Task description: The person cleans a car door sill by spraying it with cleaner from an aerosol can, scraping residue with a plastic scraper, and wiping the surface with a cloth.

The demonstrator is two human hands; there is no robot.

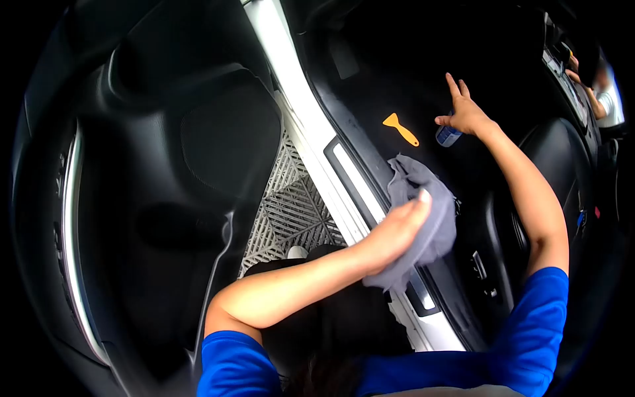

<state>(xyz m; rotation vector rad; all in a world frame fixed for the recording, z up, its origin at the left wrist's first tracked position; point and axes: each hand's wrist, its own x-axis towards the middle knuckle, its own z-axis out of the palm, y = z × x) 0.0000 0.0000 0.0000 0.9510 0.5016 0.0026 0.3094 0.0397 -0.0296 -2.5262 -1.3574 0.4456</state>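
Observation:
A grey cloth (433, 228) hangs over the car's white door sill (311, 126), with my left hand (400, 231) closed on it, thumb on top. My right hand (466, 114) is over the dark car floor, its fingers spread, just above and beside a small blue container (448, 136). The thumb lies near the container's top; nothing is gripped. An orange-yellow scraper (401, 129) rests on the dark floor, to the left of the container and beyond the cloth.
An open black door panel (152, 165) fills the left side. Grey slatted floor tiles (291, 205) show between door and sill. At right stands a black seat (562, 152) with side controls. Another person (605, 99) is outside at the upper right.

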